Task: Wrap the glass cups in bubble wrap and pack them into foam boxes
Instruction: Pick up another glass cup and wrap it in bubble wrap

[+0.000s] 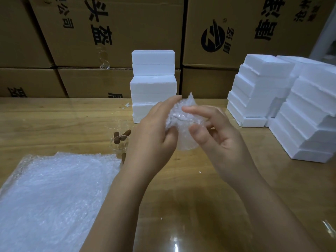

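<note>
cup (183, 124): crinkly bubble-wrapped bundle, held above glossy wooden counter (181, 197) | left hand (154, 128): fingers curled round bundle | right hand (221, 139): fingers spread, forefinger and thumb touching wrap | bubble wrap sheets (54, 197): flat, near-left, cut off by frame edge | foam boxes (153, 79): white blocks stacked behind | bare glasses (118, 140) beside sheets: hard to make out
</note>
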The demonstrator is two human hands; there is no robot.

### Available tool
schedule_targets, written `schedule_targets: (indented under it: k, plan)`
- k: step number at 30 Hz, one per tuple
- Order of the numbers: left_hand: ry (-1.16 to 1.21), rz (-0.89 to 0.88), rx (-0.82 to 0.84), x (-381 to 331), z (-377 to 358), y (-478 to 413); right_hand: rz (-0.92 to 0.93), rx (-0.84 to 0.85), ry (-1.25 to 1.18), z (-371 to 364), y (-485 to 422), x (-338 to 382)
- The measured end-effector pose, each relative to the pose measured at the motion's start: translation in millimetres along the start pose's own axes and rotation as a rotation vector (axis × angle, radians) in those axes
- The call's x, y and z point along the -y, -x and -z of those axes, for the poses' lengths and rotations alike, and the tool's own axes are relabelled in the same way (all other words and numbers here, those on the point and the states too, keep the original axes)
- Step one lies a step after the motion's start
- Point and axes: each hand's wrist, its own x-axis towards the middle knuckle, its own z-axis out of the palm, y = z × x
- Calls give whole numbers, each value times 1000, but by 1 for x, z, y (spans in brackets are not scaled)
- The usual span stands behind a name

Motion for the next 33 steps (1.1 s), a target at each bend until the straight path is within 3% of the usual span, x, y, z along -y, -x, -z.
schedule_targets:
  k: [5, 13, 17, 22, 33]
  plan:
    - [-120, -61, 5, -12, -5, 3, 51, -107, 201, 2, 0, 3]
    - [-277, -189, 113, -27, -12, 8, -10, -317, 168, 6, 3, 2]
    - [-289, -180, 176, -29, -11, 9, -25, -325, 225, 8, 2, 0]
    - [-344, -134, 137, -20, -6, 6, 126, -279, 347, 2, 1, -2]
    - [-177, 21, -40, -5, -5, -2, 511, -237, 377, -10, 1, -4]
